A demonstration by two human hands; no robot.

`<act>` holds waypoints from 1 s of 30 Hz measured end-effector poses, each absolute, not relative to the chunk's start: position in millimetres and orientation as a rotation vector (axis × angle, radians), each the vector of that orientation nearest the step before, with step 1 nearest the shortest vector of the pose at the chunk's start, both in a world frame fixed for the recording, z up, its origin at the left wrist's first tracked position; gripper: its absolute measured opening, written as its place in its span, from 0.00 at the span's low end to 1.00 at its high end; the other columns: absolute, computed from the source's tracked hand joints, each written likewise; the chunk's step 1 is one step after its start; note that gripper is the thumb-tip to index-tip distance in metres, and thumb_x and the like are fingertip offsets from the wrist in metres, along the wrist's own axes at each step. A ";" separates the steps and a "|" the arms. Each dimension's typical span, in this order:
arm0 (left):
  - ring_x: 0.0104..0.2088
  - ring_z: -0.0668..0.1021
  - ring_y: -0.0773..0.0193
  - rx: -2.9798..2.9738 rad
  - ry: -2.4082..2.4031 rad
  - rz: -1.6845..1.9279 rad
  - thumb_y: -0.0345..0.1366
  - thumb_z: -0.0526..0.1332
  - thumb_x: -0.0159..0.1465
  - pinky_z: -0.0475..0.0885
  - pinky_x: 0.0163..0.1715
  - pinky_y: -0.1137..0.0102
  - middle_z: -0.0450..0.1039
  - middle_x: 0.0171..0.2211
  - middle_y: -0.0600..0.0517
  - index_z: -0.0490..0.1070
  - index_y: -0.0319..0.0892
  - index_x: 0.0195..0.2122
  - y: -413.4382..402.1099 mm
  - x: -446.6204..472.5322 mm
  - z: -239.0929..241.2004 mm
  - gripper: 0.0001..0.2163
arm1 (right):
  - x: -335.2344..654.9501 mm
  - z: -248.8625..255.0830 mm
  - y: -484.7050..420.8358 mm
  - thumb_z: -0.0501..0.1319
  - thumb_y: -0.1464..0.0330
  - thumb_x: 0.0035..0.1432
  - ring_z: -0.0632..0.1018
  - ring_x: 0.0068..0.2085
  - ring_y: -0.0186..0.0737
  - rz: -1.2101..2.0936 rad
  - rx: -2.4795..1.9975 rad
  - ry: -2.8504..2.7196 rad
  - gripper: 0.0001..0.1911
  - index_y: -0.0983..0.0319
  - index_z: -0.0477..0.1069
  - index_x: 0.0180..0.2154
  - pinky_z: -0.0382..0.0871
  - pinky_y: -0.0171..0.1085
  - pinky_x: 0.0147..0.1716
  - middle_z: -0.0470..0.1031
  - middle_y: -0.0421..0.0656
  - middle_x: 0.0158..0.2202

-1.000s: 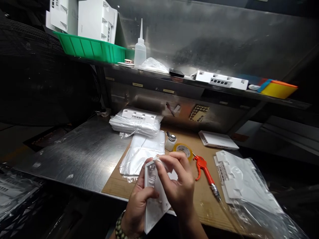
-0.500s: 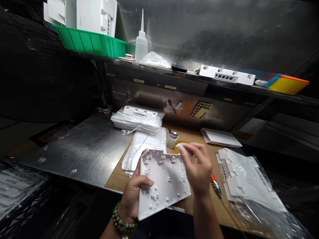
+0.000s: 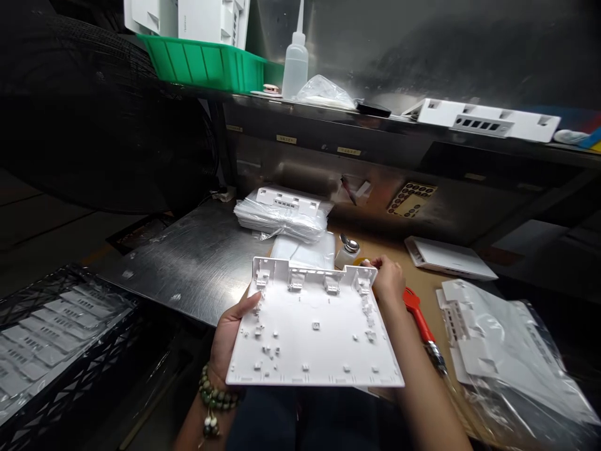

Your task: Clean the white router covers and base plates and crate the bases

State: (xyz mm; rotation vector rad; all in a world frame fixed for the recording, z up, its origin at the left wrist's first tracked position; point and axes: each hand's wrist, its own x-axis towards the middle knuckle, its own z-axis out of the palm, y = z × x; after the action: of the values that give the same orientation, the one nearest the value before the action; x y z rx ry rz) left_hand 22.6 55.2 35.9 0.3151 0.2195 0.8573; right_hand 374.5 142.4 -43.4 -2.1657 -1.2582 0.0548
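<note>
A white plastic housing shell (image 3: 300, 338), its inner side with clips and posts facing up, is gripped at its left edge by my left hand (image 3: 232, 332), thumb on top and fingers beneath. My right hand (image 3: 389, 280) is closed beyond the shell's upper right corner, partly hidden behind it. A small white wad (image 3: 365, 263) shows at its fingertips, close to a yellow round item (image 3: 359, 260). Just left of that stands a small white bottle with a metal cap (image 3: 348, 252). An air gun with a red handle (image 3: 419, 318) lies right of my right forearm.
Bagged white housings (image 3: 498, 338) lie at the right, with another white housing (image 3: 448, 258) behind. Stacked plastic bags (image 3: 284, 219) sit at the back. Overhead, a shelf holds a green bin (image 3: 206, 66) and a squeeze bottle (image 3: 295, 69). A black crate (image 3: 122, 332) of housings stands left.
The shell has turned from tilted to nearly level, facing me squarely. My right hand has moved off its upper edge, away from me toward the yellow item. The view has shifted left.
</note>
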 end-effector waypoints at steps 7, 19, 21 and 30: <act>0.68 0.67 0.41 0.291 0.046 0.744 0.40 0.52 0.69 0.52 0.71 0.45 0.71 0.65 0.42 0.60 0.42 0.71 61.2 6.2 18.2 0.28 | 387.6 -56.5 114.9 0.58 0.51 0.61 0.73 0.52 0.54 0.020 -2.121 -1.322 0.21 0.60 0.80 0.37 0.66 0.46 0.50 0.80 0.52 0.48; 0.73 0.55 0.45 0.282 -0.089 0.721 0.43 0.46 0.73 0.38 0.71 0.43 0.58 0.72 0.41 0.51 0.38 0.73 66.4 -10.8 -1.6 0.29 | 453.8 -91.3 5.3 0.61 0.45 0.51 0.79 0.42 0.60 0.223 -2.287 -1.015 0.31 0.63 0.82 0.42 0.69 0.50 0.42 0.82 0.55 0.37; 0.73 0.54 0.45 0.274 -0.135 0.722 0.42 0.44 0.73 0.37 0.71 0.43 0.58 0.72 0.41 0.54 0.38 0.73 66.1 -12.7 -3.7 0.28 | 458.1 -86.6 6.7 0.63 0.45 0.49 0.80 0.37 0.57 0.278 -2.249 -0.938 0.29 0.62 0.82 0.38 0.70 0.48 0.38 0.82 0.52 0.32; 0.72 0.59 0.47 0.277 0.071 1.245 0.41 0.54 0.69 0.40 0.71 0.44 0.70 0.66 0.49 0.65 0.51 0.68 43.0 -82.2 -50.3 0.25 | 426.8 -32.4 -39.5 0.61 0.46 0.56 0.83 0.46 0.56 0.796 -1.602 -0.901 0.27 0.59 0.81 0.46 0.78 0.50 0.45 0.83 0.52 0.47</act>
State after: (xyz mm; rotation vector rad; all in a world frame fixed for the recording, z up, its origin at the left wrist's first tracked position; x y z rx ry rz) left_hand -82.2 43.0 -50.3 0.2770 0.0712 1.2449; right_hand 426.8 -39.5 -32.4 -1.6022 -0.9009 0.7957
